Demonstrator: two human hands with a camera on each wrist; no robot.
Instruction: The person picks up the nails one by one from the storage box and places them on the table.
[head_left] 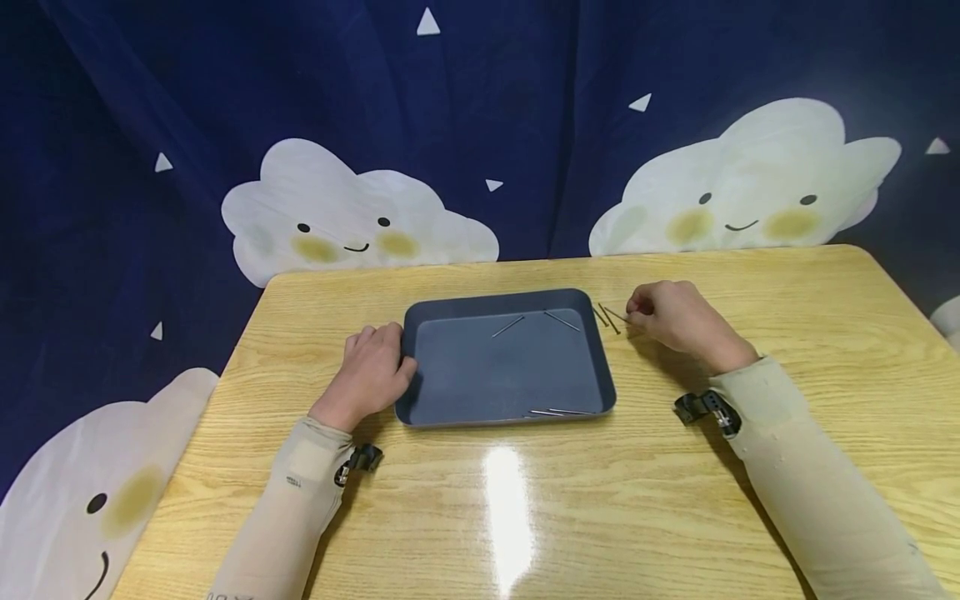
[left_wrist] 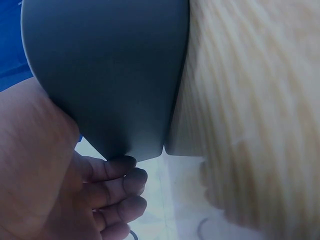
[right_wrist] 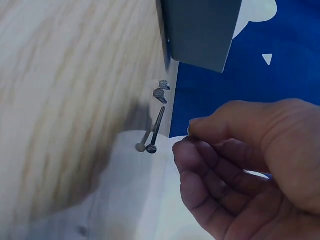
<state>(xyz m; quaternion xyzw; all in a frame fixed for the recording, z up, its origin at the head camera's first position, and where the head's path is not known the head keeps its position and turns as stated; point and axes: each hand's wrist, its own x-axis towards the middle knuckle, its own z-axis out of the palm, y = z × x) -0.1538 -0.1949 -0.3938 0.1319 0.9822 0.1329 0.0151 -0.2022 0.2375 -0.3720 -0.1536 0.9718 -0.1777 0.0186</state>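
Observation:
A shallow grey tray (head_left: 480, 367) lies on the table. At its left end my left hand (head_left: 371, 375) holds the rim, and the left wrist view shows curled fingers against the tray's outer wall (left_wrist: 110, 75). Inside the tray are several thin metal nails: one nail (head_left: 562, 321) at the back right, others along the front wall. Just right of the tray, loose nails (head_left: 609, 321) lie on the table. Beside them hovers my right hand (head_left: 678, 321), thumb and index fingertips close together. In the right wrist view the nearest nail (right_wrist: 157, 130) appears apart from those fingers.
The wooden table (head_left: 435, 517) carries the tray and reflects a bright light streak in front of it. A dark blue curtain (head_left: 540, 100) with white clouds hangs behind the table's far edge. Each sleeve has a small black camera mount (head_left: 708, 410) at the wrist.

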